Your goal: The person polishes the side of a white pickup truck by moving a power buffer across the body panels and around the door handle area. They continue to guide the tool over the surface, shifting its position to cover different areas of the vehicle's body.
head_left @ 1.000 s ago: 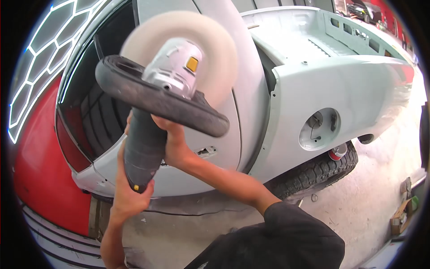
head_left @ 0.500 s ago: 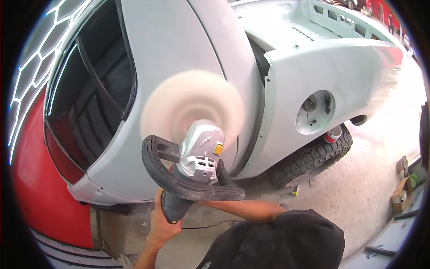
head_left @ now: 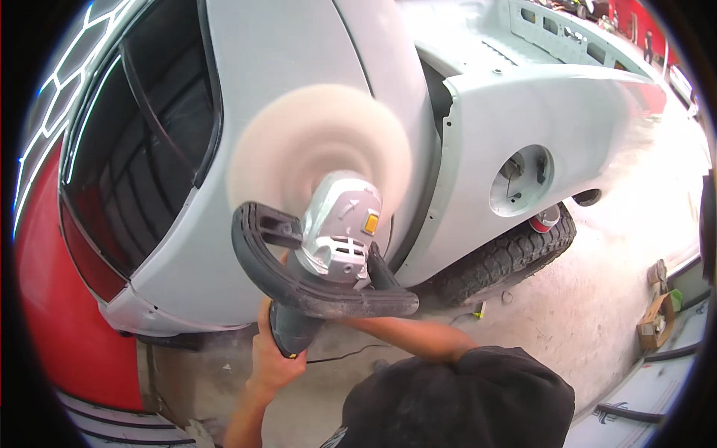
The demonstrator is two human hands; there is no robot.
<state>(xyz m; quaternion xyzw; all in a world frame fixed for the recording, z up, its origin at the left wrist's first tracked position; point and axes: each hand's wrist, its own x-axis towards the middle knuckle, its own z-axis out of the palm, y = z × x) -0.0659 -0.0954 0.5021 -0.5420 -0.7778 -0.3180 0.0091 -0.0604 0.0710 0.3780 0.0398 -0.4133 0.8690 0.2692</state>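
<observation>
A grey and silver polisher (head_left: 340,231) with a black D-shaped handle (head_left: 299,291) reaches across the middle of the view. Its round cream pad (head_left: 276,142) is blurred by spinning and overlaps the pale grey panel (head_left: 284,45) behind the truck's side window. My left hand (head_left: 275,360) is closed around the black rear grip at the tool's lower end. From the right, my right forearm (head_left: 418,336) runs behind the D-handle, which hides that hand and its fingers. A black cord (head_left: 351,354) trails over the floor below the tool.
The dark side window (head_left: 149,134) is left of the pad. To the right is the pale bed panel (head_left: 463,172) with a round fuel-filler recess (head_left: 520,179), above a knobby tyre (head_left: 508,261). A cardboard box (head_left: 657,322) stands at the right edge, and a red panel (head_left: 67,299) at left.
The polisher and pad sit slightly higher in view and have shifted a little rightward against the panel. The truck has slid slightly left in view. The pad is blurred in both frames.
</observation>
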